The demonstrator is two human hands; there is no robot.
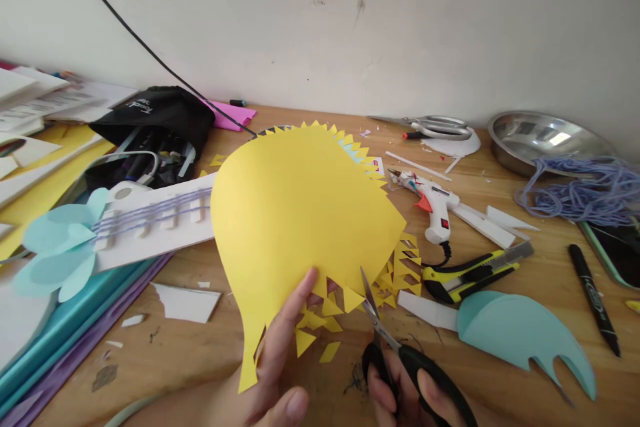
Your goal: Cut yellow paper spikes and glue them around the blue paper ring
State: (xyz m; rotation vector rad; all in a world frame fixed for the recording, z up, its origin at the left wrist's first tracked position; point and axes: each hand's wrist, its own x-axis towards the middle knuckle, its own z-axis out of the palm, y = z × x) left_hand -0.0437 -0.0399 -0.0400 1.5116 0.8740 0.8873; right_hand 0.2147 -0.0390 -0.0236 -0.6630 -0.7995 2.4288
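Observation:
A yellow paper cutout (305, 207), rounded on the left and edged with small zigzag teeth along the top right, is held up in front of me. My left hand (273, 363) grips its lower part, with one finger stretched along the near face and the paper's narrow tail beside it. My right hand (395, 390) has its fingers through the black handles of a pair of scissors (383, 330). The blades are parted at the cutout's lower right edge, beside a triangular tooth. Yellow paper scraps (313, 323) lie on the table beneath.
Right of the cutout are a glue gun (433, 210), a utility knife (475, 273), a teal paper shape (515, 330) and a black marker (595, 300). A metal bowl (520, 140) and purple yarn (585, 190) stand behind. Leftward lie a white strung board (155, 227) and a black bag (165, 120).

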